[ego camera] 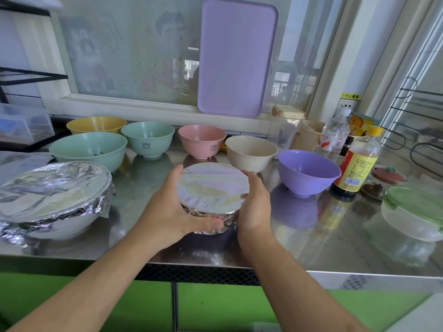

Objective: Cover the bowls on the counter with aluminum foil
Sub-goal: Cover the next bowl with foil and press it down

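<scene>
The left hand and right hand clasp opposite sides of a small round foil-covered bowl at the near middle of the shiny steel desk. A larger foil-wrapped white bowl sits left; an uncovered purple plastic bowl sits right.

head view, down over counter

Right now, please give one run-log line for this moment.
step: pressing foil round rim | small foil-covered bowl | left hand, right hand: gripping sides | six bowls uncovered
</scene>
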Available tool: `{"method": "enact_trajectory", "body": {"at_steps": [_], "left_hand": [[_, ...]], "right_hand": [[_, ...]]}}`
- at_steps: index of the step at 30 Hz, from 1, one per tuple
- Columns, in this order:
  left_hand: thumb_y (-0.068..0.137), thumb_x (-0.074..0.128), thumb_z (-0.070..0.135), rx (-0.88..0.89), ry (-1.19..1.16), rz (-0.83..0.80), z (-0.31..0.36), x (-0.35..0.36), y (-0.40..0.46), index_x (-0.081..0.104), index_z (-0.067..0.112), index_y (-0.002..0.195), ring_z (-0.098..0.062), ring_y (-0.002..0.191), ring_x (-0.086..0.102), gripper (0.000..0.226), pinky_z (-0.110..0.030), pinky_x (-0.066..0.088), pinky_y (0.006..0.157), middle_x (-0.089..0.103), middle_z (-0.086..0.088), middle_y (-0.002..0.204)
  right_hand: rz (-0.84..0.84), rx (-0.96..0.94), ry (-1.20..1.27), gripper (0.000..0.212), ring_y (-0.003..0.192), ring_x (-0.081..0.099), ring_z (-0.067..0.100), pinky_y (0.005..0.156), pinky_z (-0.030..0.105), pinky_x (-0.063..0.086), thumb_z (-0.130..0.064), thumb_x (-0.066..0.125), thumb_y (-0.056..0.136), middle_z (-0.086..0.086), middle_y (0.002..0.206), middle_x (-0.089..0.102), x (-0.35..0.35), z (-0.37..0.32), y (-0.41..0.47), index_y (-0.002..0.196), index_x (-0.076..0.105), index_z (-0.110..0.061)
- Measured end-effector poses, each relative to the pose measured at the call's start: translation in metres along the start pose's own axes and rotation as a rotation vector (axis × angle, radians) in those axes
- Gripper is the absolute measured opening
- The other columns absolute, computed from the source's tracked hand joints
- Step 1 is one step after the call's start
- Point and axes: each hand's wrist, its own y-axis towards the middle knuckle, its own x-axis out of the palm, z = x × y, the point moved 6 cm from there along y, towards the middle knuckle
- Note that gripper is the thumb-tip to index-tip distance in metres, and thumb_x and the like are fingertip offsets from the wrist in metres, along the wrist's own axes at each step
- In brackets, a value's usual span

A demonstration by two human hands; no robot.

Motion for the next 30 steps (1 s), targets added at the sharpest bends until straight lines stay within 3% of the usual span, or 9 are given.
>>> {"method": "enact_trajectory", "body": {"at_steps": [2, 4, 7, 11, 21, 23, 25, 28, 30], "left_hand": [[0.028, 0.102, 0.060, -0.002, 0.032, -0.028, -0.001, -0.001, -0.002, 0.013, 0.044, 0.158, 0.019, 0.124, 0.044, 0.159, -0.008, 0.031, 0.102, 0.041, 0.045, 0.129], [0.031, 0.104, 0.056, 0.006, 0.077, -0.029, 0.000, 0.000, -0.004, 0.003, 0.045, 0.160, 0.009, 0.133, 0.040, 0.165, -0.007, 0.028, 0.102, 0.042, 0.024, 0.140], [0.033, 0.105, 0.052, 0.029, 0.129, 0.000, 0.000, -0.001, -0.007, 0.006, 0.044, 0.160, 0.008, 0.129, 0.040, 0.162, 0.000, 0.027, 0.097, 0.044, 0.017, 0.142], [0.032, 0.106, 0.050, 0.041, 0.191, -0.013, 0.002, -0.001, -0.007, 0.008, 0.041, 0.160, 0.003, 0.129, 0.043, 0.161, -0.019, 0.032, 0.106, 0.050, 0.002, 0.154], [0.035, 0.102, 0.056, 0.002, 0.231, -0.099, 0.000, -0.010, -0.008, 0.002, 0.041, 0.163, 0.003, 0.137, 0.033, 0.163, -0.019, 0.025, 0.108, 0.030, 0.022, 0.157], [0.043, 0.099, 0.061, 0.038, 0.194, -0.078, 0.005, -0.023, -0.013, 0.010, 0.050, 0.161, 0.009, 0.141, 0.030, 0.149, -0.023, 0.025, 0.112, 0.026, 0.028, 0.160], [0.061, 0.092, 0.056, 0.194, 0.147, -0.010, 0.019, -0.034, -0.020, 0.034, 0.051, 0.156, 0.011, 0.146, 0.029, 0.111, -0.027, 0.026, 0.117, 0.031, 0.030, 0.161], [0.084, 0.080, 0.035, 0.410, 0.133, -0.024, 0.034, -0.032, -0.032, 0.069, 0.037, 0.135, 0.002, 0.145, 0.042, 0.052, -0.029, 0.033, 0.122, 0.052, 0.026, 0.152], [0.091, 0.074, 0.031, 0.474, 0.195, -0.053, 0.030, -0.024, -0.034, 0.073, 0.035, 0.128, 0.000, 0.142, 0.047, 0.038, -0.032, 0.036, 0.121, 0.060, 0.025, 0.144]], "right_hand": [[-0.028, 0.006, 0.008, 0.034, 0.108, 0.073, 0.026, 0.102, 0.047, 0.057, -0.027, 0.048, 0.102, 0.004, 0.107, 0.080, 0.001, 0.001, 0.000, 0.100, 0.081, -0.022], [-0.043, -0.002, 0.019, 0.034, 0.117, 0.071, 0.032, 0.110, 0.058, 0.051, -0.033, 0.051, 0.098, 0.008, 0.115, 0.078, 0.003, 0.002, 0.002, 0.110, 0.079, -0.019], [-0.046, 0.009, 0.005, 0.037, 0.121, 0.070, 0.031, 0.112, 0.059, 0.048, -0.036, 0.052, 0.096, 0.006, 0.120, 0.077, 0.002, 0.008, 0.005, 0.117, 0.077, -0.019], [-0.042, -0.008, -0.036, 0.035, 0.116, 0.071, 0.032, 0.108, 0.059, 0.051, -0.032, 0.049, 0.097, 0.005, 0.115, 0.079, 0.000, 0.010, 0.007, 0.112, 0.078, -0.018], [-0.048, -0.036, -0.176, 0.035, 0.117, 0.068, 0.023, 0.110, 0.054, 0.049, -0.036, 0.050, 0.098, -0.004, 0.115, 0.077, -0.003, -0.004, -0.003, 0.115, 0.076, -0.021], [-0.061, -0.130, -0.225, 0.030, 0.123, 0.062, 0.007, 0.115, 0.038, 0.045, -0.030, 0.054, 0.106, -0.017, 0.124, 0.071, -0.012, -0.021, -0.013, 0.130, 0.071, -0.024], [-0.160, -0.291, -0.236, 0.034, 0.128, 0.057, -0.005, 0.112, 0.022, 0.043, -0.025, 0.060, 0.107, -0.020, 0.134, 0.067, -0.022, -0.043, -0.023, 0.140, 0.066, -0.027], [-0.464, -0.525, -0.405, 0.034, 0.141, 0.052, 0.004, 0.118, 0.025, 0.038, -0.019, 0.070, 0.101, -0.014, 0.139, 0.068, -0.024, -0.058, -0.042, 0.135, 0.071, -0.024], [-0.599, -0.607, -0.498, 0.031, 0.147, 0.048, 0.010, 0.122, 0.029, 0.036, -0.014, 0.075, 0.097, -0.010, 0.139, 0.069, -0.023, -0.052, -0.050, 0.127, 0.077, -0.019]]}}
